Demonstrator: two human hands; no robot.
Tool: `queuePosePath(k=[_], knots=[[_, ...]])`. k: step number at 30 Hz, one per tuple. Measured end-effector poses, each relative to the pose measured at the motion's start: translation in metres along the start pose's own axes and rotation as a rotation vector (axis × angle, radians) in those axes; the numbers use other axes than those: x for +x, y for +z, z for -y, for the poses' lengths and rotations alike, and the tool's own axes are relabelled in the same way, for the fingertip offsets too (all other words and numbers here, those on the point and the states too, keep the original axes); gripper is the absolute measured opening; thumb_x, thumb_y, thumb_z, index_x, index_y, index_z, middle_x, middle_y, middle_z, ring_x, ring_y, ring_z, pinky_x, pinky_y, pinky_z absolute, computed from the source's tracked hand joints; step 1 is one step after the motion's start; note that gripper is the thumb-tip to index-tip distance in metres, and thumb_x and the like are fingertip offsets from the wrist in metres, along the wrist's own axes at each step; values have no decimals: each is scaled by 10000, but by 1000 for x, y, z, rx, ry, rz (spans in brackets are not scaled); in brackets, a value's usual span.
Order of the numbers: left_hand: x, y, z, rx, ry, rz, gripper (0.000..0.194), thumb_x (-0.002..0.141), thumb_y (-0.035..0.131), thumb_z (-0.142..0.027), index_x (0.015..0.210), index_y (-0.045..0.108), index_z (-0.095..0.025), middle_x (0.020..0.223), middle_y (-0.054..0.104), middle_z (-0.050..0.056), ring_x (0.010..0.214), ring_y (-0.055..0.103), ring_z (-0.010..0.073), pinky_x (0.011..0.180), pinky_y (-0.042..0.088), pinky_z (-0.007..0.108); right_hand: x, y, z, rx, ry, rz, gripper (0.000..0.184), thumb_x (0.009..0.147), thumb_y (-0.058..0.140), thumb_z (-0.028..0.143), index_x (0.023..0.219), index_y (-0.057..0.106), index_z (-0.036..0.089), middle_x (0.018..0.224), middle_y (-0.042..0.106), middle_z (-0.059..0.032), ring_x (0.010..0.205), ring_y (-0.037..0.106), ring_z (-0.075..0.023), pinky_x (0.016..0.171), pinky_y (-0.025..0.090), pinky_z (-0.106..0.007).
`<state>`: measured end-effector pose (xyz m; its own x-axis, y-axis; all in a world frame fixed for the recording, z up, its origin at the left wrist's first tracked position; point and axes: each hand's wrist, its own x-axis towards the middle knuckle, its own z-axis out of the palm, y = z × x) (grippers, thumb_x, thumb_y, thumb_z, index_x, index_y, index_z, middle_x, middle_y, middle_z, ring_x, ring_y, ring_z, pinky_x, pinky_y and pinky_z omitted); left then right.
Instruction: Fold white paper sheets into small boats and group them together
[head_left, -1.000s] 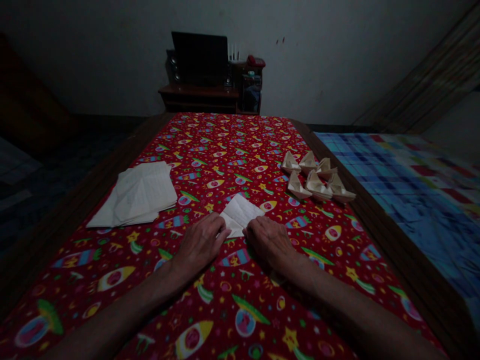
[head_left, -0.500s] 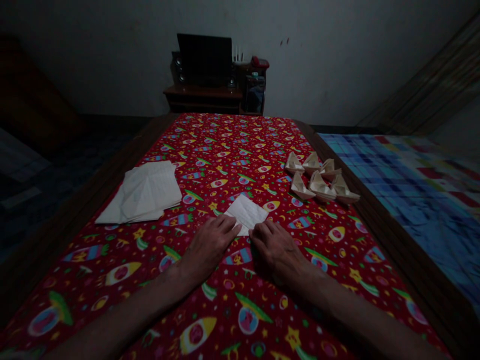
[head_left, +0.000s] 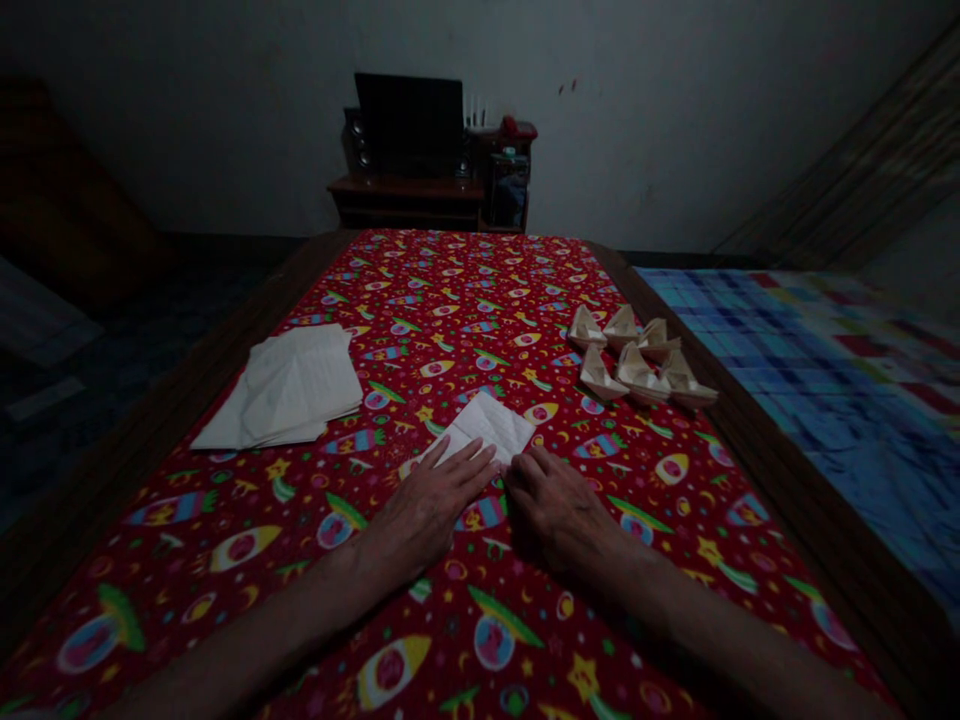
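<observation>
A folded piece of white paper (head_left: 495,422) lies on the red patterned cloth (head_left: 480,600) in front of me, its creases showing. My left hand (head_left: 435,498) rests flat over the paper's near left part, fingers stretched out and slightly apart. At the near right corner, my right hand (head_left: 559,503) has its fingers curled together, pinching the paper's edge. The fingers hide the near edge of the sheet. Off to the left is a stack of loose white paper sheets (head_left: 300,385). On the right stand several folded paper boats (head_left: 643,378) in two rows.
Dark wooden borders (head_left: 765,440) run along both sides of the cloth. Beyond its far end are a black monitor (head_left: 411,122), speakers and a small brown desk (head_left: 405,190). A blue checked sheet (head_left: 735,340) spreads out at the right.
My left hand has gone from curled at the paper's left edge to lying flat on it. The paper now reaches further left, with a flap opened out. My right hand stays near its corner.
</observation>
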<state>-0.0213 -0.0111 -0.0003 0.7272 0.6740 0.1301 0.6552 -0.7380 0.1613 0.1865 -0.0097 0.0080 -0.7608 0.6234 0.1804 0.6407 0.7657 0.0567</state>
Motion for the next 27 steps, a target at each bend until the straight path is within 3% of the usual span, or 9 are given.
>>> queuePosePath(k=[6, 11, 17, 23, 27], knots=[[-10, -13, 4, 63, -109, -50, 441, 898, 384, -174, 1337, 409, -216, 1422, 416, 25, 1330, 333, 190, 1106, 211, 441, -2, -2, -2, 59, 4, 14, 195, 781, 529, 102, 960, 607, 89, 868, 529, -117, 802, 413, -223, 667, 402, -354], [-16, -13, 8, 136, -152, -88, 401, 930, 395, -279, 1320, 435, -196, 1396, 451, 45, 1326, 336, 221, 1089, 226, 464, -4, 9, -6, 102, -2, -115, 184, 824, 516, 132, 986, 601, 113, 910, 550, -121, 803, 437, -213, 699, 423, -358], [-10, -6, 8, 163, -143, -143, 328, 937, 403, -258, 1230, 522, -168, 1332, 520, 80, 1283, 398, 237, 1079, 238, 485, 2, 12, -22, 228, 301, -391, 211, 905, 455, 236, 1071, 571, 174, 1056, 548, -124, 927, 504, -217, 760, 461, -345], [-8, -13, 7, 159, -67, -133, 302, 929, 399, -176, 1197, 533, -135, 1285, 546, 95, 1197, 461, 229, 1035, 321, 425, 20, 13, -44, 300, 425, -271, 310, 902, 460, 303, 1166, 534, 157, 919, 598, -105, 802, 552, -206, 701, 448, -318], [-8, -18, 9, 186, -36, -94, 345, 879, 460, -101, 1219, 503, -130, 1249, 544, 94, 1140, 459, 241, 975, 369, 392, 22, 12, -47, 517, 441, -213, 306, 863, 486, 249, 1156, 517, 168, 762, 600, -20, 655, 540, -145, 603, 403, -246]])
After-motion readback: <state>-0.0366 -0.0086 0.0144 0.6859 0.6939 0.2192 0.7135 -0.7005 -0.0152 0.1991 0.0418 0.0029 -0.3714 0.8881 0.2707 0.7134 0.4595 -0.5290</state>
